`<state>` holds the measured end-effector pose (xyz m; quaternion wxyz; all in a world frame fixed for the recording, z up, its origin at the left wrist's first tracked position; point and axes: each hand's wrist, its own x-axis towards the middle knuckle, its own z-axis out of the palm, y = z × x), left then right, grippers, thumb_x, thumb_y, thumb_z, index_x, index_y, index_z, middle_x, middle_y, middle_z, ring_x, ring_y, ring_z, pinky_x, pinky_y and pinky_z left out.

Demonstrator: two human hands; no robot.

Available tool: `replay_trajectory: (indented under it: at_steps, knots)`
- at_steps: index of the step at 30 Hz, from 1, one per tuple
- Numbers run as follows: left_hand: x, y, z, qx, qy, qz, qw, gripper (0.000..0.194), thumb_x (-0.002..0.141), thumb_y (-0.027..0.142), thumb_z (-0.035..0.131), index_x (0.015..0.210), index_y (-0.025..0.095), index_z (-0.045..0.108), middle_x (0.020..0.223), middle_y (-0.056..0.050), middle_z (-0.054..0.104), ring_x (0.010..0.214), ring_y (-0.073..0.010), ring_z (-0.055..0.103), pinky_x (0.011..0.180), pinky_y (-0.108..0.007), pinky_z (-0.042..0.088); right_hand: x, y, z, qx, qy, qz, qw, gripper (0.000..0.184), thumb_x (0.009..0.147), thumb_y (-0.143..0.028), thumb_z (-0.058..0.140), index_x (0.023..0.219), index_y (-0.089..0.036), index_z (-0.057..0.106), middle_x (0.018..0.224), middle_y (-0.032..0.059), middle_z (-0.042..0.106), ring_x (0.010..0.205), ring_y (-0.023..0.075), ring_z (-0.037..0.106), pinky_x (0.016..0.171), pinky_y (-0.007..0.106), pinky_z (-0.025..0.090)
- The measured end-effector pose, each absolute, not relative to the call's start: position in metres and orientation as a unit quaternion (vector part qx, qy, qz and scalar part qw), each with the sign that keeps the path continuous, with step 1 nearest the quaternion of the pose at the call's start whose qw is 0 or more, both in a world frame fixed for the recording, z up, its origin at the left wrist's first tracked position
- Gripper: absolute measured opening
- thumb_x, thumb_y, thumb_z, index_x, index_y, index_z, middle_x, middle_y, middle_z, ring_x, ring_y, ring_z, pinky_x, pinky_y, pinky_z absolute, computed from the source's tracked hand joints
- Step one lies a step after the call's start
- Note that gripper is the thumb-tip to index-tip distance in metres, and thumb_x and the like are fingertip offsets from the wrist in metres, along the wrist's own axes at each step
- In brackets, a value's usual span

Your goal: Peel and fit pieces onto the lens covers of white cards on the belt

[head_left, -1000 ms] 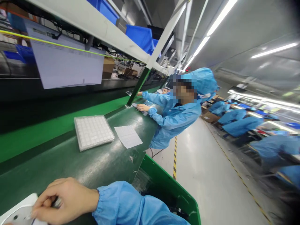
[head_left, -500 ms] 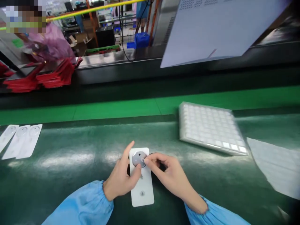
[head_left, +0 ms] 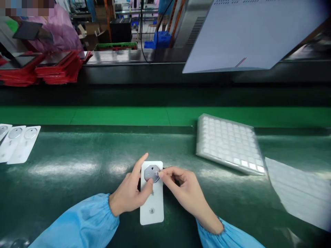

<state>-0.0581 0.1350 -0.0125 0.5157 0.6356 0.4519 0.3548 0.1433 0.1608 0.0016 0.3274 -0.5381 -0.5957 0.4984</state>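
Observation:
A white rectangular plate lies flat on the dark green bench top, with a grey octagonal part set near its far end. My left hand grips the plate's left edge, thumb on its face and index finger stretched along the side. My right hand is pinched at the grey part's right rim, its fingertips pressed together on something too small to make out.
A clear tray of small white pieces sits to the right, with a white sheet beyond it. Three more white plates lie at the far left. Red trays are stacked across the conveyor, near a person in pink. A paper sheet hangs overhead.
A second ago the view faced right along the line, toward co-workers. It has since swung down to my hands. In the last half second the hands and plate have barely shifted.

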Motion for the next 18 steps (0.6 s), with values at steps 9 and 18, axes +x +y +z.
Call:
replay_trajectory:
  at_steps: [9,18]
  knots:
    - [-0.059,0.135,-0.014,0.641,0.453,0.348,0.513,0.074,0.105,0.030,0.051,0.165,0.027,0.007,0.079,0.002,0.065,0.062,-0.0133,0.059,0.056,-0.023,0.042,0.149,0.165,0.004,-0.506,-0.589,0.560,0.290,0.042,0.092,-0.057,0.063,0.084,-0.018,0.071,0.079,0.0061,0.069,0.073,0.0199,0.057,0.068,0.032,0.045]
    - [-0.059,0.136,-0.013,0.655,0.452,0.350,0.495,0.078,0.104,0.028,0.051,0.166,0.024,0.004,0.073,0.004,0.062,0.058,-0.0119,0.057,0.053,-0.021,0.038,0.156,0.169,0.009,-0.479,-0.597,0.583,0.271,0.037,0.095,-0.054,0.060,0.084,-0.019,0.067,0.084,0.0048,0.067,0.079,0.0200,0.058,0.074,0.032,0.045]
